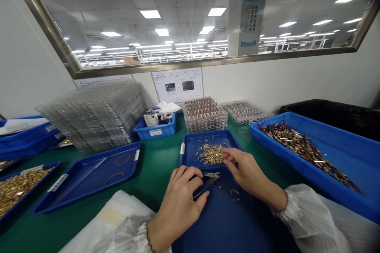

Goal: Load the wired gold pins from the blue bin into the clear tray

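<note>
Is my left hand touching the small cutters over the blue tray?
Touching. The head view shows the left hand closed around the handles of the cutters, with its fingers wrapped over them and no gap between.

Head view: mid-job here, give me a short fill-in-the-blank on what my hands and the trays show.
1. The left hand holds the cutters, tips pointing toward the ____ hand.
2. The right hand reaches a pile of gold pins lying in a tray coloured ____.
3. Two thin brown rings lie in the shallow tray to the ____ of both hands.
Missing words: right; blue; left.
</note>
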Available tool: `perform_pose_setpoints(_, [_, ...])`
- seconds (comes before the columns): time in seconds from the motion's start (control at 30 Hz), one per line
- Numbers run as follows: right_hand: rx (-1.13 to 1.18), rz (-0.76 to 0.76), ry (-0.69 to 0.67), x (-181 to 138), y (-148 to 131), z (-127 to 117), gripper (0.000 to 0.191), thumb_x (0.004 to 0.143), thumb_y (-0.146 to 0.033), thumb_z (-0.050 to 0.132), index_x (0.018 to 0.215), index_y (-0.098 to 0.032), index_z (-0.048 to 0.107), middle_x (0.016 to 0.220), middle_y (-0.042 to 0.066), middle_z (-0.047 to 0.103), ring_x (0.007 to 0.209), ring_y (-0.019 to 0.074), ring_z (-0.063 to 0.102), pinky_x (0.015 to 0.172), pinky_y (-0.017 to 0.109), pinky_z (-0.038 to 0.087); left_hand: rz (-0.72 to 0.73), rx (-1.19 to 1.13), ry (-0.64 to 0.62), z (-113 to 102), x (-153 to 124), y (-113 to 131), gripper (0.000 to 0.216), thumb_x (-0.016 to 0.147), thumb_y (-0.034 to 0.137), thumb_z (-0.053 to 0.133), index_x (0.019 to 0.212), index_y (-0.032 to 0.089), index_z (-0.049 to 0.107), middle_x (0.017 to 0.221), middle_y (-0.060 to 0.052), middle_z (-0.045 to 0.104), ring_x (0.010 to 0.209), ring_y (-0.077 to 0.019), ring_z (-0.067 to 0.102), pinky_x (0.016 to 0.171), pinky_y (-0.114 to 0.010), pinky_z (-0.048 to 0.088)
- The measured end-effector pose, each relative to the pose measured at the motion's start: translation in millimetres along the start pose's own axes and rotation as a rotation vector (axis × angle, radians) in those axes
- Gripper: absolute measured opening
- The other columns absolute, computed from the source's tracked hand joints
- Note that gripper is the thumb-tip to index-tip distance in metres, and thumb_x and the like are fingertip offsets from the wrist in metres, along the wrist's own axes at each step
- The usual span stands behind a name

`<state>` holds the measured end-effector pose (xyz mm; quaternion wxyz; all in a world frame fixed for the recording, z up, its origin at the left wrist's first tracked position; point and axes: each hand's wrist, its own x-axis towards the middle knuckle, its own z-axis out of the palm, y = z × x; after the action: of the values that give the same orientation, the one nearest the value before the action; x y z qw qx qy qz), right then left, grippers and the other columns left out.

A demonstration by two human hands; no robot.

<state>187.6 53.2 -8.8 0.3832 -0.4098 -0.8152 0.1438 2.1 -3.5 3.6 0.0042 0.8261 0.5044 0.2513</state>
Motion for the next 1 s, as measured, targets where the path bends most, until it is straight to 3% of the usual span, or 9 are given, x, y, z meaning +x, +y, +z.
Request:
perform_pose_setpoints(0.07, [-0.006,0.019,-0.023,-1,2,2,0.014,0.076,-0.014,0.042,0.084,-0.017,0.053,0.075,0.002,0.055,0.067,0.0113,0.050,0.062,0.023,0.037,-0.035,0.022,0.030,0,0,-2,0.006,0.069,0.021,0.051,0.070,0.019,0.056,0.088,-0.002,0.053,0.080,-0.0171,0.045,0.074,-0.036,0.037])
perform_pose_setpoints(0.2, [-0.040,-0.057,-0.322,-9,1,7,0.010,0.073,-0.016,0.048,0.073,-0.019,0.058,0.073,0.000,0.053,0.067,0.0107,0.050,0.062,0.022,0.036,-0.057,0.058,0.069,1,-1,-4,0.006,0.068,0.020,0.051,0.069,0.019,0.057,0.087,-0.002,0.053,0.080,-0.0175,0.046,0.074,-0.037,0.038])
perform_pose_setpoints(0.3, [-0.059,-0.070,-0.408,-14,-3,8,0.013,0.073,-0.012,0.046,0.070,-0.018,0.057,0.077,0.001,0.052,0.068,0.0103,0.050,0.062,0.021,0.036,-0.044,0.062,0.083,1,-1,-5,0.005,0.068,0.019,0.052,0.068,0.019,0.057,0.086,-0.002,0.053,0.079,-0.0172,0.046,0.073,-0.037,0.039])
perform_pose_setpoints(0.63, [0.026,-0.068,-0.224,-5,-6,-3,0.022,0.077,-0.010,0.037,0.076,-0.017,0.058,0.074,0.002,0.054,0.070,0.0117,0.049,0.064,0.023,0.037,0.009,-0.073,-0.055,-3,-1,2,0.002,0.068,0.021,0.054,0.068,0.019,0.056,0.087,-0.001,0.053,0.082,-0.0162,0.046,0.076,-0.035,0.037])
perform_pose_setpoints(1.0, [0.098,-0.072,-0.262,-7,-11,-5,0.033,0.072,-0.003,0.039,0.098,-0.021,0.048,0.075,-0.002,0.055,0.070,0.0103,0.050,0.066,0.022,0.036,0.037,-0.061,-0.066,-4,0,3,0.005,0.070,0.022,0.052,0.070,0.020,0.056,0.088,0.000,0.052,0.086,-0.0162,0.043,0.080,-0.035,0.034])
